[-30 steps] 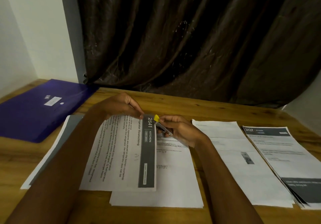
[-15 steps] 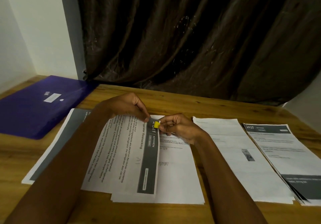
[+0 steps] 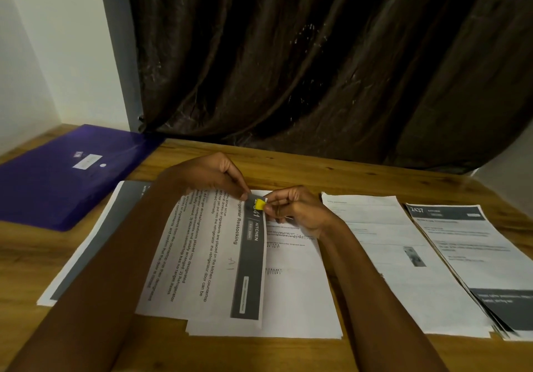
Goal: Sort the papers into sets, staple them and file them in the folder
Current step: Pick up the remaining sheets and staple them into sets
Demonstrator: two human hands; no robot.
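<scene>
Two bare hands meet over the middle of the brown wooden table (image 3: 331,175). The left hand (image 3: 215,177) pinches the far corner of the white printed paper set headed "Refrigerator Restocking" (image 3: 207,256), thumb and forefinger closed on the dark header band. The right hand (image 3: 294,208) has its fingers curled around a small yellow object (image 3: 259,204), pressed onto that same corner; whether it is a stapler or a clip cannot be told. The held set lies turned sideways, resting on one flat white sheet stack in the middle (image 3: 297,299). Four other paper groups can be counted in all: that middle stack, one white sheet with a grey band at the left (image 3: 95,244) partly under the left forearm, one white sheet with a small photo (image 3: 398,256) to the right, and one fanned pile of grey-headed pages marked "2437" (image 3: 473,250) at the far right edge. One flat purple plastic folder (image 3: 66,178), closed and bearing one white label, lies at the table's far left corner, apart from the papers. A dark brown pleated curtain (image 3: 317,63) hangs behind the table.
</scene>
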